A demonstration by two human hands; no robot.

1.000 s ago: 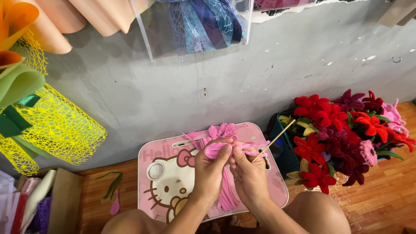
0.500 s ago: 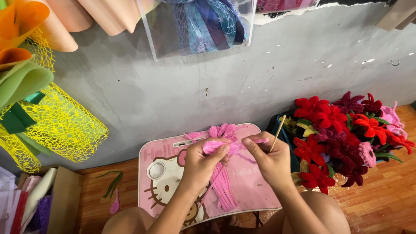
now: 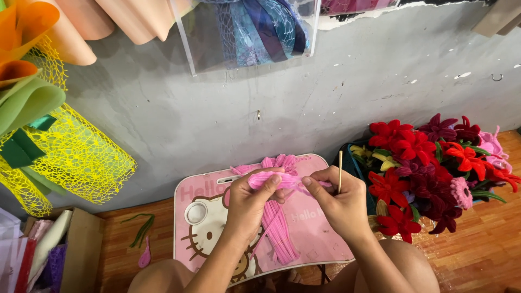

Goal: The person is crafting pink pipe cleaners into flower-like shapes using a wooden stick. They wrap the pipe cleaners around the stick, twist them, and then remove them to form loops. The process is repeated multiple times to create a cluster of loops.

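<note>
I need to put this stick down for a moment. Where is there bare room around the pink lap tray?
Bare floor lies left of the tray, between it and the cardboard box, except for green stems. The tray's right corner is bare. Right is crowded with flowers; pink pipe cleaners fill the middle.

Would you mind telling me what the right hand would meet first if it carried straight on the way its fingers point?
The right hand points left, toward the pink fuzzy bundle it already pinches; just beyond is the left hand gripping the same bundle. Depth is hard to judge, but nothing else seems to lie between them.
</note>
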